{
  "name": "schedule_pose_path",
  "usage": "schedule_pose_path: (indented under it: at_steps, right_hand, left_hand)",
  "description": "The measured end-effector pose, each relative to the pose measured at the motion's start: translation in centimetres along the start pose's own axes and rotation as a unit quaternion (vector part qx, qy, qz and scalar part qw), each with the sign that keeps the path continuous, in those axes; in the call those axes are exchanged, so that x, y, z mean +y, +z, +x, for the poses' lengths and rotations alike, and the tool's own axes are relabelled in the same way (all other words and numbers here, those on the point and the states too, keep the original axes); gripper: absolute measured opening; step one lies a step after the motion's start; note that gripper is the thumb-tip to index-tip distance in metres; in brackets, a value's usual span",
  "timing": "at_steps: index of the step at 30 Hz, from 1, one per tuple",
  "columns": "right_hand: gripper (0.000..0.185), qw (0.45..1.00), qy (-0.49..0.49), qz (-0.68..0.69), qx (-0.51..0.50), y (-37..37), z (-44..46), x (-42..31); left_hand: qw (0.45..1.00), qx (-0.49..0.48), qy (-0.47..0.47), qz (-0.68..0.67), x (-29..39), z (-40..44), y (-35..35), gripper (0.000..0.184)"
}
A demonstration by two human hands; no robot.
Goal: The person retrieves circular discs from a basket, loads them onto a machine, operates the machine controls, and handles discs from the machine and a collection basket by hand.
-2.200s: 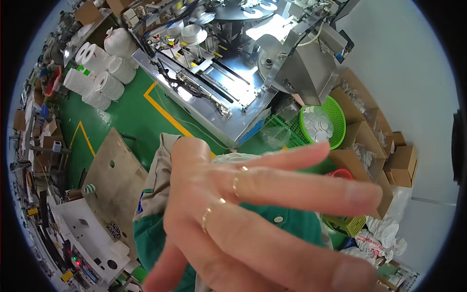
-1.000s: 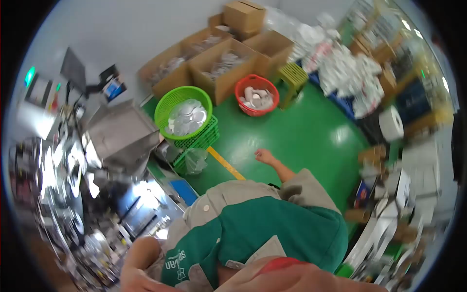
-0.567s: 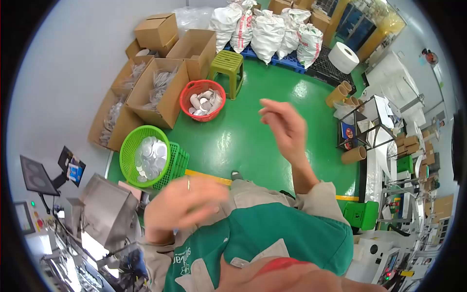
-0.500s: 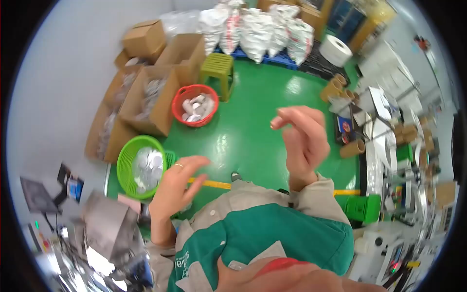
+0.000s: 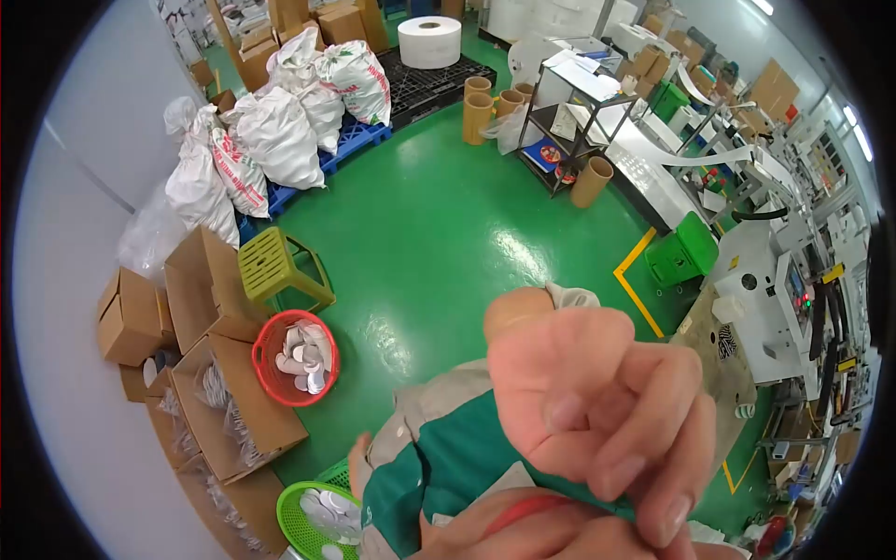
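My right hand [image 5: 597,401] is raised close to the camera, in front of my chest and chin. Its palm shows and the fingers curl loosely, with nothing visible in them. Only a sliver of my left hand [image 5: 358,462] shows at the left edge of my green and beige uniform [image 5: 467,434]; its fingers are hidden. Nearest to it is a light green basket [image 5: 291,527] holding white round pieces [image 5: 334,513]. A red basket [image 5: 264,369] with white and silvery discs [image 5: 306,357] stands farther off on the floor.
Open cardboard boxes [image 5: 229,401] line the left wall beside an olive plastic stool [image 5: 280,266]. White sacks [image 5: 275,135] lie on a blue pallet [image 5: 355,140]. At right are a black shelf cart [image 5: 560,131], cardboard tubes [image 5: 591,182], a green bin [image 5: 681,250] and a white machine [image 5: 761,299].
The view has swung to the right. My right hand has come up close to the camera, while my left hand has dropped mostly out of sight at my side.
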State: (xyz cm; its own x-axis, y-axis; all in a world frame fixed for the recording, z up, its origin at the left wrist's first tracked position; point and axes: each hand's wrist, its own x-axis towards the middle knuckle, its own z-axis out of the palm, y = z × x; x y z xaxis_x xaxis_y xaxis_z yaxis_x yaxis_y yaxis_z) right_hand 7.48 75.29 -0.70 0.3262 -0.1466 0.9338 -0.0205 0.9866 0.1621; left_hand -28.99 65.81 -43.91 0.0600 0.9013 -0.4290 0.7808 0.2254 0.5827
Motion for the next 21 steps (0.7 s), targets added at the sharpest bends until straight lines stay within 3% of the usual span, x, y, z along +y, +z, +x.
schedule_pose_path:
  at_steps: [3, 4, 5, 6, 7, 8, 9, 11, 13, 14, 15, 16, 18, 19, 21]
  right_hand:
    - [0.020, 0.994, 0.085, -0.050, -0.054, 1.5, -4.1, 5.9]
    - [0.020, 0.988, 0.117, -0.068, -0.073, 2.1, -5.6, 8.0]
    - [0.023, 0.974, 0.146, -0.118, -0.126, 2.2, -7.5, 11.1]
    - [0.026, 0.956, 0.169, -0.158, -0.181, 2.2, -9.9, 15.0]
    - [0.030, 0.933, 0.180, -0.200, -0.238, 2.0, -12.7, 19.4]
    - [0.035, 0.917, 0.209, -0.229, -0.250, 1.4, -16.4, 23.5]
    - [0.042, 0.899, 0.238, -0.257, -0.264, 0.8, -20.2, 27.8]
    - [0.042, 0.768, 0.364, -0.326, -0.415, -1.8, -27.5, 34.0]
    - [0.040, 0.565, 0.615, -0.355, -0.420, -7.5, -36.6, 35.4]
    - [0.037, 0.507, 0.642, -0.377, -0.435, -11.1, -41.2, 33.8]
    - [0.034, 0.444, 0.666, -0.401, -0.446, -14.6, -45.3, 31.0]
    - [0.026, 0.332, 0.733, -0.410, -0.429, -17.0, -47.5, 26.9]
    - [0.017, 0.191, 0.783, -0.418, -0.418, -20.7, -49.2, 18.1]
    - [0.017, 0.115, 0.811, -0.415, -0.395, -21.4, -48.8, 13.5]
    - [0.022, 0.015, 0.833, -0.454, -0.317, -19.8, -45.9, 6.8]
  left_hand:
    - [0.997, 0.028, 0.070, -0.005, 4.6, 11.6, -6.4, 0.043]
    - [0.999, 0.011, 0.049, -0.003, 3.9, 16.7, -8.0, 0.043]
    - [0.998, 0.033, 0.054, -0.018, 7.1, 20.2, -11.0, 0.042]
    - [0.982, 0.113, 0.132, -0.070, 5.1, 25.3, -11.6, 0.041]
    - [0.988, 0.086, 0.068, -0.112, 3.3, 30.7, -12.4, 0.041]
    - [0.970, 0.096, 0.073, -0.211, -1.8, 38.2, -11.3, 0.043]
    - [0.914, 0.071, -0.024, -0.398, -1.6, 42.5, -12.5, 0.041]
    - [0.829, 0.114, -0.143, -0.528, -5.0, 52.0, -12.8, 0.047]
    - [0.753, 0.134, -0.206, -0.611, -11.0, 61.1, -11.7, 0.048]
    - [0.716, 0.144, -0.257, -0.632, -12.7, 64.7, -11.0, 0.046]
    - [0.700, 0.145, -0.261, -0.648, -14.8, 69.0, -10.4, 0.049]
    - [0.684, 0.141, -0.270, -0.663, -18.0, 72.3, -8.7, 0.051]
    - [0.632, 0.132, -0.306, -0.700, -21.2, 78.7, -7.1, 0.069]
    - [0.610, 0.157, -0.384, -0.675, -20.3, 81.0, -7.5, 0.081]
    - [0.518, 0.195, -0.248, -0.795, -16.0, 83.4, -8.2, 0.091]
